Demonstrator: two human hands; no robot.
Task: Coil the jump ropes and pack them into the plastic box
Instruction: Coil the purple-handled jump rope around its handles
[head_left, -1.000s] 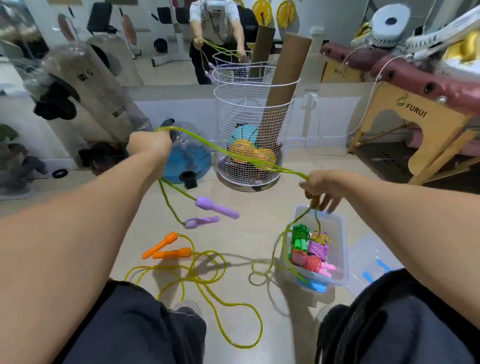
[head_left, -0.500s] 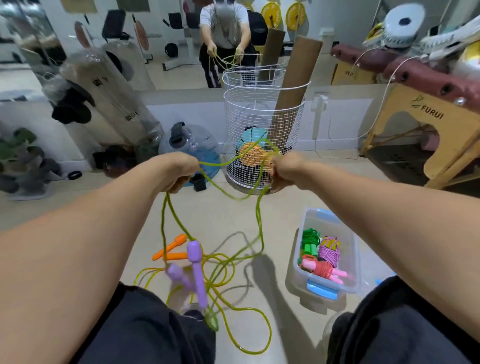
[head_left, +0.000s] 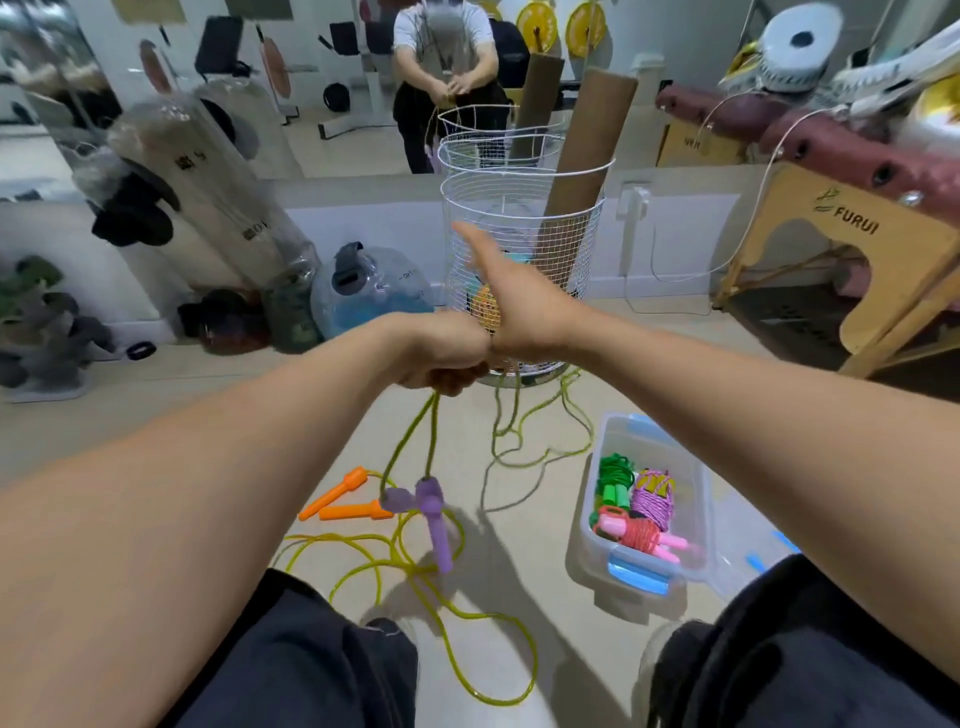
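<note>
Thin, limp yellow-green cord jump rope (head_left: 415, 441) with purple plastic handles (head_left: 434, 514), gathered at the fists.

The cord is pinched in the left hand (head_left: 447, 353); right hand (head_left: 511, 301) is spread, thumb out. Light and floppy, it is best held by gathered loops for the clear plastic box (head_left: 698, 499).

coiled ropes (head_left: 636, 501) in box (head_left: 698, 499) (floor), basket (head_left: 524, 244) behind

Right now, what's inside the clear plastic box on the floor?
The plastic box holds three coiled jump ropes: a green one, a purple one and a red one with pink handles. Anything underneath them is hidden.
</note>
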